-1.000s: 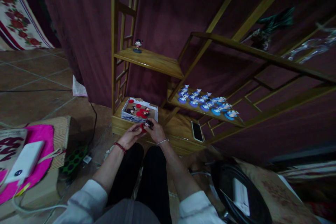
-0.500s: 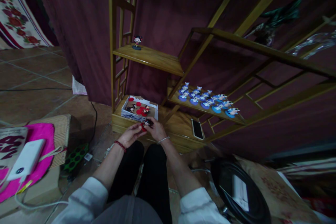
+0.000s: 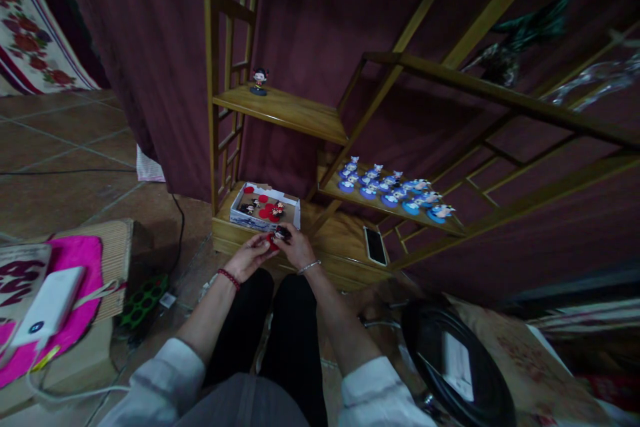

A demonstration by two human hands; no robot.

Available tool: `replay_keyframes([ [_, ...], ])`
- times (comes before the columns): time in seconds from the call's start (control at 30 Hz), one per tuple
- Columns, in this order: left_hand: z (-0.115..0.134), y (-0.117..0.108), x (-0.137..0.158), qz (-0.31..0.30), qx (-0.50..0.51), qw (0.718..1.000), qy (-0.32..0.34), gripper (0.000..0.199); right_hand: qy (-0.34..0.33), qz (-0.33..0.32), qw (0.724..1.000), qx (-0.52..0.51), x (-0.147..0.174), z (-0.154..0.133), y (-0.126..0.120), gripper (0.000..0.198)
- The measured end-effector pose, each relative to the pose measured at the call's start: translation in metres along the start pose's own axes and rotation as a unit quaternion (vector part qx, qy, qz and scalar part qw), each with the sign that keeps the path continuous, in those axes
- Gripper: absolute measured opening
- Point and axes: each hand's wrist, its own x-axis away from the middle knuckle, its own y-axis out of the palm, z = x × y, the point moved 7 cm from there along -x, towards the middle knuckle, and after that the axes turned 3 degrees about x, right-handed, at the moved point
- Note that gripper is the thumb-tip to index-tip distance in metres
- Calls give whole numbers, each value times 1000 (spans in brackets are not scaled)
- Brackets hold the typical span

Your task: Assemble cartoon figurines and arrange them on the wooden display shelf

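Between my two hands, just in front of the box, is a small dark-haired figurine (image 3: 282, 233). My right hand (image 3: 299, 248) is closed around its head end. The fingers of my left hand (image 3: 249, 257) pinch a red round base (image 3: 271, 241) at its lower side. Whether base and figurine are fully joined I cannot tell. Behind them a shallow white box (image 3: 240, 218) on the low shelf holds red discs and several small figurines (image 3: 277, 209). One similar figurine (image 3: 259, 81) stands upright on a dark base on the upper left shelf (image 3: 285, 109).
Several blue and purple figurines (image 3: 393, 196) stand in rows on the middle shelf. A phone (image 3: 375, 245) lies on the low wooden surface. To the right is a round black stool (image 3: 420, 333) with a white object on it. A white power bank (image 3: 53, 303) rests on pink cloth at left.
Both hands stay almost in place, still holding the figurine and red base together. The whole view has shifted very slightly; nothing else visibly moved.
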Motion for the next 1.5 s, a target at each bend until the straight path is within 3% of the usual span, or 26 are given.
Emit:
replay_keyframes([
  [0.27, 4, 6, 0, -14, 17, 1000, 1, 23, -14, 4, 999, -41, -1, -11, -3, 38],
  [0.53, 13, 15, 1, -4, 23, 1000, 9, 35, -17, 6, 997, -73, -2, -13, -7, 44],
  [1.07, 15, 18, 0, 45, 1, 999, 11, 32, 13, 16, 993, -113, -2, -8, -4, 50],
  [1.3, 14, 12, -3, 41, 0, 999, 11, 31, 21, 14, 988, -150, -3, 0, 0, 45],
  [1.5, 17, 10, -4, 25, -13, 1000, 5, 33, 37, 8, 988, -152, -4, 8, 6, 27],
])
